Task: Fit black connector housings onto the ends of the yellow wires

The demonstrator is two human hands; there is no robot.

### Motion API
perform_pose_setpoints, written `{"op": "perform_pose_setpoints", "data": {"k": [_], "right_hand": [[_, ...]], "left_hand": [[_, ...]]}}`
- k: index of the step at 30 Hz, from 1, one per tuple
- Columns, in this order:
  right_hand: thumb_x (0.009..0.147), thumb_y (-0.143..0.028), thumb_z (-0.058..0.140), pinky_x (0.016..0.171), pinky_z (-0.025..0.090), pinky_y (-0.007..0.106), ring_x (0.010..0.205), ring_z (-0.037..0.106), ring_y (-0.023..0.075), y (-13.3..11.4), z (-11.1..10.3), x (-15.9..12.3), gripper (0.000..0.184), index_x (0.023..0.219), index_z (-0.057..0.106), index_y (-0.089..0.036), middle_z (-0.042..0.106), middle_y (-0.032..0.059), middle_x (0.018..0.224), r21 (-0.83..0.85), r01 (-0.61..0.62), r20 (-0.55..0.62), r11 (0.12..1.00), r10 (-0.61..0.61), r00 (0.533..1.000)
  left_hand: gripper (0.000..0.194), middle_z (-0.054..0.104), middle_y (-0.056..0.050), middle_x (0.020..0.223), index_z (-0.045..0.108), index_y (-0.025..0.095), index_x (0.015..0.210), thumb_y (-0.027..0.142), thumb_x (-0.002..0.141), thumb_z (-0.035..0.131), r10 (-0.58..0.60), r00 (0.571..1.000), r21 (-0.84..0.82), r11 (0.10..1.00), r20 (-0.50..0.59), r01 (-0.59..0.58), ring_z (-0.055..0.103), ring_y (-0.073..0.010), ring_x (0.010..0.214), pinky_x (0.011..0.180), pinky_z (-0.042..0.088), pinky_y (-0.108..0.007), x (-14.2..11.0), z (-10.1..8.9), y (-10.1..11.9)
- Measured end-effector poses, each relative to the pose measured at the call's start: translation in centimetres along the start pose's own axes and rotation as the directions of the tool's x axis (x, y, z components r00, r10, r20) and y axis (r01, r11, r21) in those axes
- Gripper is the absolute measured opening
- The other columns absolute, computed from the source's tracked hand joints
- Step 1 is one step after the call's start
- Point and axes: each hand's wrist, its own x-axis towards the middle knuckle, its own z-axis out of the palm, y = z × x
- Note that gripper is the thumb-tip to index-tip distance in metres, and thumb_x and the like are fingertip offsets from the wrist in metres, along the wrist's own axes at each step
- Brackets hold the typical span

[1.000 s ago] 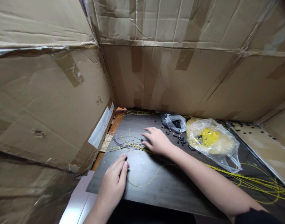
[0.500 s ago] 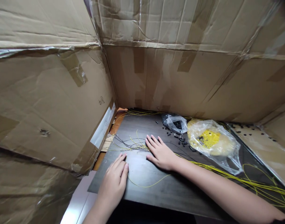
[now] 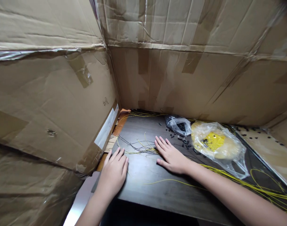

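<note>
My right hand [image 3: 172, 157] lies flat, fingers stretched out, on the right part of a bundle of thin black and yellow wires [image 3: 138, 150]. The loose ends of that bundle fan out to the left on the dark tabletop [image 3: 136, 185]. My left hand [image 3: 115, 169] rests palm down near the table's left edge, fingers apart, just below the wire ends. A short bit of yellow wire shows beside its thumb; whether the hand touches it I cannot tell. One single yellow wire [image 3: 169, 180] curves across the table in front of my right hand.
Behind my right hand are small black parts [image 3: 184, 141], a clear bag of black pieces [image 3: 177, 124] and a larger clear bag with yellow contents [image 3: 212, 141]. Long yellow wires [image 3: 244, 182] run right under my forearm. Cardboard walls [image 3: 157, 81] enclose the table.
My left hand's fingers have spread, and the yellow wire that looped to it now ends away from it. My right hand has come down flat on the bundle. The view has shifted slightly.
</note>
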Motion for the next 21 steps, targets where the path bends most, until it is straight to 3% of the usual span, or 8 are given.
{"op": "perform_pose_setpoints", "data": {"k": [8,15,21], "right_hand": [[0.099,-0.062,0.026,0.123,0.012,0.053,0.152,-0.001,0.0302,0.2,-0.1,-0.1,0.080,0.159,0.003,-0.014,-0.003,0.0125,0.164,-0.021,-0.040,-0.004,0.999,0.040,0.999],[0.099,-0.061,0.029,0.123,0.013,0.054,0.152,-0.001,0.0312,0.1,0.0,-0.2,0.080,0.159,0.002,-0.015,-0.003,0.0127,0.164,-0.025,-0.035,-0.018,0.999,0.035,0.999],[0.100,-0.061,0.029,0.123,0.012,0.053,0.152,-0.002,0.0307,0.1,0.1,-0.1,0.079,0.159,0.003,-0.016,-0.004,0.0123,0.164,-0.022,-0.032,-0.023,0.999,0.031,0.999]], "left_hand": [[0.031,0.065,-0.012,0.131,0.070,0.017,0.093,0.028,0.098,0.041,0.059,0.997,0.019,0.998,-0.045,-0.058,0.057,-0.0318,0.127,0.111,0.037,-0.059,-2.3,-0.3,2.9],[0.027,0.070,-0.010,0.121,0.068,0.017,0.101,0.022,0.098,0.042,0.125,0.987,-0.072,0.989,-0.098,-0.132,0.062,-0.0290,0.120,0.108,0.043,-0.056,-2.8,-0.6,4.2],[0.022,0.071,-0.011,0.118,0.065,0.017,0.100,0.020,0.097,0.043,0.115,0.986,-0.145,0.981,-0.121,-0.132,0.064,-0.0268,0.116,0.109,0.043,-0.055,-3.0,-0.1,4.8]]}}
